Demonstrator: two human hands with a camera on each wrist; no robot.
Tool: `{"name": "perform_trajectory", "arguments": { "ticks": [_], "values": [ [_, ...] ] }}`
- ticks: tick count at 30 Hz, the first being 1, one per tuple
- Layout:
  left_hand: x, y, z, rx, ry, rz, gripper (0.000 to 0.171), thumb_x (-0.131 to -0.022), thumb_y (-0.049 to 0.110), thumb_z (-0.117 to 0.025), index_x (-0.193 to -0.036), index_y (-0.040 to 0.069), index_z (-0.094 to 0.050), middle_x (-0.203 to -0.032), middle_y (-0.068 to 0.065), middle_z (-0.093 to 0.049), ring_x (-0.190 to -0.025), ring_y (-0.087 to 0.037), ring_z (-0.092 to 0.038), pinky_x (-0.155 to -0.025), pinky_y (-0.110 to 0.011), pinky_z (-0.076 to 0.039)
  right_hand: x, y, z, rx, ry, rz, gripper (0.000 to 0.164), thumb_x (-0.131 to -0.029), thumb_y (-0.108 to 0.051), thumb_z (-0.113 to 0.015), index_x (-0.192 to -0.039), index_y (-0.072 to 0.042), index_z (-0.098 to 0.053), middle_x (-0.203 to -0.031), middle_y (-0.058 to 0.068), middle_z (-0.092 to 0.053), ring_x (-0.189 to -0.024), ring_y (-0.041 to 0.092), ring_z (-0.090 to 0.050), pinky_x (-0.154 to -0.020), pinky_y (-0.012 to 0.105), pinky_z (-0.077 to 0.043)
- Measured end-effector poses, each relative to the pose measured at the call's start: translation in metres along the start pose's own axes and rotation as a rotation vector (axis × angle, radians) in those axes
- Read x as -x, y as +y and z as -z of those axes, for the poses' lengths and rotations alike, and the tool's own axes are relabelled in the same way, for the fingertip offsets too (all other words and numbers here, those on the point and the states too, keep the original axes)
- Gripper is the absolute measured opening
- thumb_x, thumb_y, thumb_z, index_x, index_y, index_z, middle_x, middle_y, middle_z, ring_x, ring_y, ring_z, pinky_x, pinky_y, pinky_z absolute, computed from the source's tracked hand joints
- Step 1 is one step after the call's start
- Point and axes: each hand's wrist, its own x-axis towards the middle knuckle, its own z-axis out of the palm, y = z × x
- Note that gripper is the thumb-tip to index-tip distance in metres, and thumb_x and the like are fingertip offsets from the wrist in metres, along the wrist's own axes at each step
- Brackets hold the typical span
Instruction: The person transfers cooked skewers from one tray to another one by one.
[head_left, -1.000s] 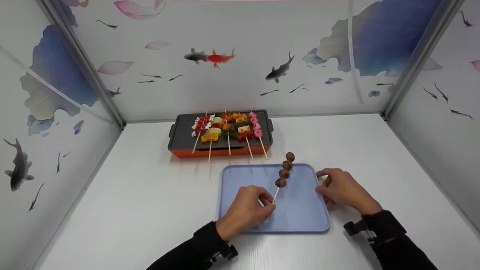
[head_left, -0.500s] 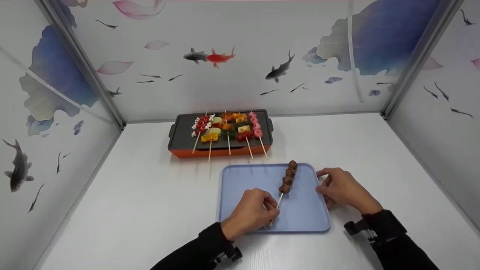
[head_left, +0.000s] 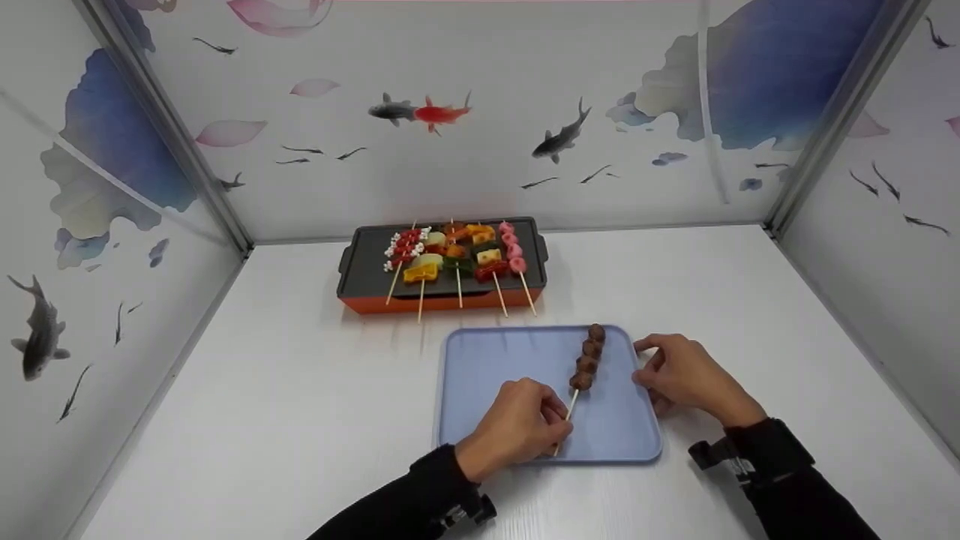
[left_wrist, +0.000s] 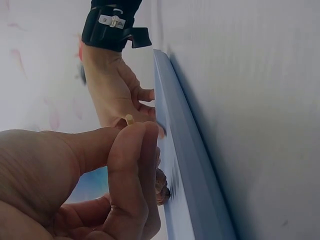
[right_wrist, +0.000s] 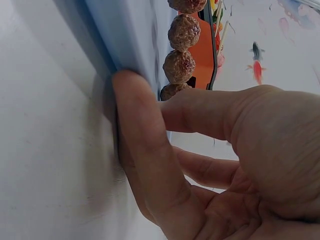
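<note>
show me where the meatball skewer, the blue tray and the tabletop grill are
meatball skewer (head_left: 586, 364): head view, third meatball from the tip
blue tray (head_left: 502, 352): head view, bare surface left of the meatballs
tabletop grill (head_left: 366, 262): head view, bare black plate near its left end

The left forearm (head_left: 394, 502) slants inward, and the left grip (head_left: 517, 424) pinches between thumb and bent forefinger. The right forearm (head_left: 808, 493) angles in oppositely; the right grip (head_left: 688, 377) pinches too, thumb and forefinger spread.
</note>
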Motion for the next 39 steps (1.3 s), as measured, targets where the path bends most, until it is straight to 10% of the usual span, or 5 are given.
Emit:
{"name": "perform_trajectory", "arguments": {
  "ticks": [39],
  "values": [
    [-0.014, 0.033, -0.038, 0.09, -0.127, 0.131, 0.013, -0.084, 0.022, -0.084, -0.079, 0.015, -0.074, -0.056, 0.013, -0.065, -0.053, -0.002, -0.065, -0.053, -0.02, -0.051, 0.0, 0.001, 0.003, 0.044, -0.023, 0.034, 0.054, -0.09, -0.008, -0.067, -0.141, 0.003, -0.051, -0.084, 0.008, -0.069, -0.061, 0.022, -0.07, -0.057, 0.037, -0.055]
  ]
}}
